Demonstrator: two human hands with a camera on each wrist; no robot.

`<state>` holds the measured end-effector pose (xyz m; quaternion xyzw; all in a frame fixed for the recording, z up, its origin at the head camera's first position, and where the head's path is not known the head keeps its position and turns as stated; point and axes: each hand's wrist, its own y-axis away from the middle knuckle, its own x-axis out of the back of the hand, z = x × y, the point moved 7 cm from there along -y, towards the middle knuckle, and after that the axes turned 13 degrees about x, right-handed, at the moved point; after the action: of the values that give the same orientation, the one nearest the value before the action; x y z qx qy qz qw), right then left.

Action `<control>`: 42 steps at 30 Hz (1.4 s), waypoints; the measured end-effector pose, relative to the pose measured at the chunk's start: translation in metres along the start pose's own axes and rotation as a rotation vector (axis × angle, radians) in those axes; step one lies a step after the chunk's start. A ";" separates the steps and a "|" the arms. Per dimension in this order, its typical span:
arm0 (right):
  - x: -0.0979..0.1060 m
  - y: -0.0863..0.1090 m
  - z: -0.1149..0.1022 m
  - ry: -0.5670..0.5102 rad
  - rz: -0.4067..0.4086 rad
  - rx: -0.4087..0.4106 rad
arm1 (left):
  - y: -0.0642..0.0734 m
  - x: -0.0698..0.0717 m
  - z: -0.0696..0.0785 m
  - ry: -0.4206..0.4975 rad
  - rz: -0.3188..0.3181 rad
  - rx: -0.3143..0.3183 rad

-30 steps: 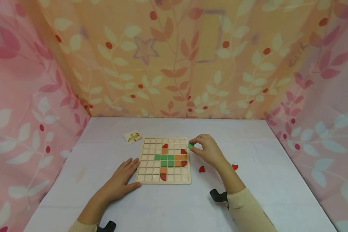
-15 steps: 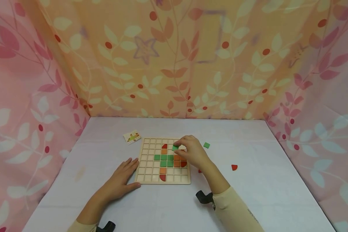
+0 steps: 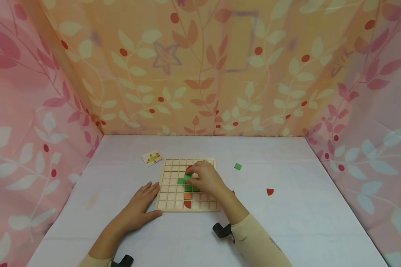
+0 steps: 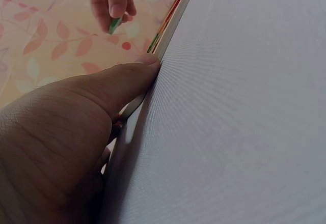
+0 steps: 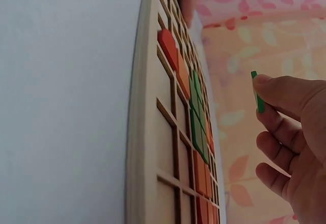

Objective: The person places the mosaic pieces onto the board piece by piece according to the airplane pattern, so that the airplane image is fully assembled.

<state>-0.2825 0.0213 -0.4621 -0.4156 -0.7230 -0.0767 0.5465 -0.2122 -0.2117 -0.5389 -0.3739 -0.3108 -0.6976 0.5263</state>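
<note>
Over the wooden grid board, my right hand pinches a green square tile between thumb and fingers. In the right wrist view the tile is held on edge, apart from the board. Along the board's left side lies my left hand, its fingers extended and its thumb touching the near corner. Green, orange and red tiles sit in the grid, among them an orange square and a red quarter-round tile. My right hand hides the tiles on the right.
A small pattern card lies beyond the board's left corner. To the right on the white tabletop are a loose green square and a red quarter-round piece. Another red piece is mostly behind my right wrist. Patterned cloth surrounds the table.
My right hand has come leftward from beside the board to above its middle, carrying the green tile. A second green square came into sight where the hand had been. The left hand stays put.
</note>
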 end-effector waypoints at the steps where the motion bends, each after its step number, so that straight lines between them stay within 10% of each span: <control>1: -0.002 -0.001 -0.002 0.004 -0.002 0.007 | 0.000 0.000 0.000 0.002 -0.004 0.003; 42: -0.054 -0.004 -0.012 0.144 -0.159 -0.018 | 0.000 0.001 -0.001 0.005 -0.002 0.004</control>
<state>-0.2734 -0.0159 -0.5016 -0.3551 -0.7119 -0.1562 0.5854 -0.2124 -0.2127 -0.5389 -0.3706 -0.3113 -0.6984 0.5272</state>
